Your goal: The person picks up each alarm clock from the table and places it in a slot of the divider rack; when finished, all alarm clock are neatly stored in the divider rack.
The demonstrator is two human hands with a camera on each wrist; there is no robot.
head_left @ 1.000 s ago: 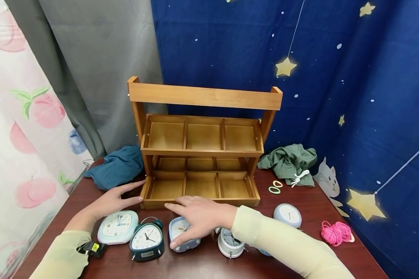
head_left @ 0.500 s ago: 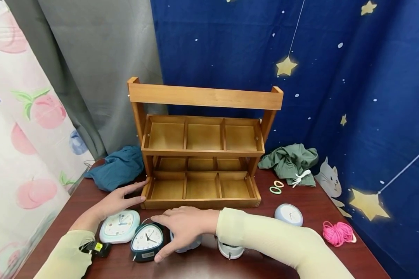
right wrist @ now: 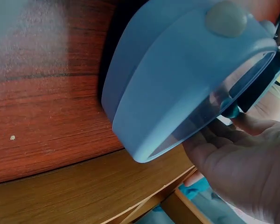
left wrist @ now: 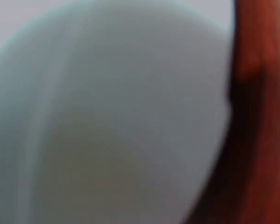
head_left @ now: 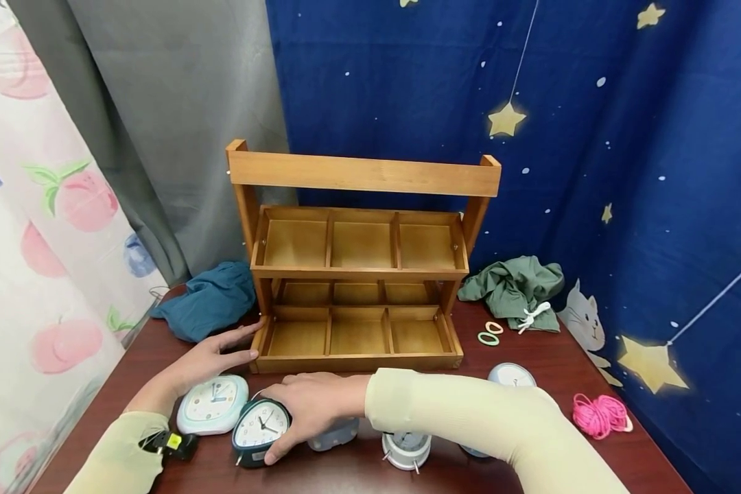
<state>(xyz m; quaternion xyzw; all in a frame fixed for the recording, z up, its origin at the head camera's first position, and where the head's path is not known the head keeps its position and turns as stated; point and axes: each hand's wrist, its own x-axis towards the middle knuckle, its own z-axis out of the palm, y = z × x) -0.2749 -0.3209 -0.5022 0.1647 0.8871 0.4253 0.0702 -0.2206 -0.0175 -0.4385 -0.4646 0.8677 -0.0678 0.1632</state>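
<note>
In the head view, my left hand (head_left: 194, 367) reaches over a pale mint clock (head_left: 213, 405). Its fingertips rest against the left end of the two-tier wooden shelf (head_left: 358, 363). My right hand (head_left: 311, 408) grips the right side of a dark green alarm clock (head_left: 261, 427), thumb near its lower edge and fingers at its top. Under that hand, a blue alarm clock (head_left: 335, 436) is mostly hidden; its light-blue casing (right wrist: 163, 79) fills much of the right wrist view. The left wrist view is blurred, with a pale rounded shape (left wrist: 121, 93) close up.
A white twin-leg alarm clock (head_left: 407, 449) and a round pale clock (head_left: 511, 374) stand partly behind the right sleeve. Pink yarn (head_left: 599, 416), two small rings (head_left: 489, 336), green cloth (head_left: 512, 291) and blue cloth (head_left: 210, 302) lie around the shelf.
My right hand has moved left from above the blue alarm clock to the dark green alarm clock and now grips its side. The left hand has stayed at the shelf's end.
</note>
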